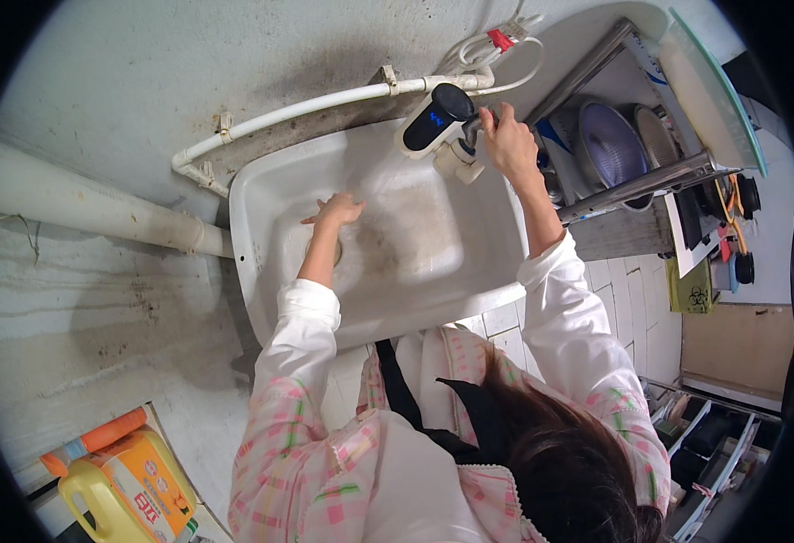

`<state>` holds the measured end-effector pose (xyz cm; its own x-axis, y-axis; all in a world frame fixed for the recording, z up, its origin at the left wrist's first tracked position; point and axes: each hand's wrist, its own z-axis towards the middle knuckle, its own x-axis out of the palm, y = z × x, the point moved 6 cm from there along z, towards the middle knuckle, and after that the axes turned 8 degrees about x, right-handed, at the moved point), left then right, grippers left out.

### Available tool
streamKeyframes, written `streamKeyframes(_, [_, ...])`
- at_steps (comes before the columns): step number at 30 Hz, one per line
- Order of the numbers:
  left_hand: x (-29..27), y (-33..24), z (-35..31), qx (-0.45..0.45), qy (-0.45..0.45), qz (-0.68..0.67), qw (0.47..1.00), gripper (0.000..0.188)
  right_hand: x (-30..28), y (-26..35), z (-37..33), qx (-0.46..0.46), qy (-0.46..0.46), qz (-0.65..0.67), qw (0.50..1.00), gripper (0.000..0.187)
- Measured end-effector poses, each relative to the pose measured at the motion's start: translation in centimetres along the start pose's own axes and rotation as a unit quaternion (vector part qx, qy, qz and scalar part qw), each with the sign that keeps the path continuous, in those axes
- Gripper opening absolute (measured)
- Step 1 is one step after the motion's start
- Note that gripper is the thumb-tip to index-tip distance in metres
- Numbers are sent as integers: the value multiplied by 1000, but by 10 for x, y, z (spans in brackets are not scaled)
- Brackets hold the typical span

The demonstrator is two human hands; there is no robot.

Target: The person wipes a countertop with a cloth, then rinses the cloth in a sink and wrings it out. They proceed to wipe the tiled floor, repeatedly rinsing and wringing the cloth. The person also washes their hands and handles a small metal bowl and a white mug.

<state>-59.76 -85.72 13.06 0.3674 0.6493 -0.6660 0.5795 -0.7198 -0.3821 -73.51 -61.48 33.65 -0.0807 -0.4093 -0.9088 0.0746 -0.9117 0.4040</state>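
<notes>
A white rectangular sink point(388, 312) is in front of me, with brownish stains on its bottom. Over the basin's left part, near the drain point(338, 253), my left hand point(338, 210) reaches down with its fingers apart, holding nothing. A white electric tap point(422, 136) with a black top and a lit blue display stands at the sink's back right. My right hand point(508, 143) is closed round the dark grey tap handle point(473, 136) at its right side; part of the handle is hidden by the fingers. I cannot make out any running water.
White pipes point(297, 115) run along the wall behind the sink. To the right, a metal rack point(637, 185) holds a metal colander point(612, 145) and other bowls. A yellow jug point(130, 489) stands at the lower left.
</notes>
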Motion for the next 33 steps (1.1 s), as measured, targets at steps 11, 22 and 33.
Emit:
streamKeyframes(11, [47,8,10,95,-30,-51,994,47,-12,10,-13,34,23,47,998,52])
streamKeyframes(22, [46,-7,-40,313,-100,-349,878,33,108,-41,-133,-98,230,203,947,7])
streamKeyframes(33, [62,-50,-80,38,-141,-5,989,81,-77,-158,-86,-248,475,191,822,72])
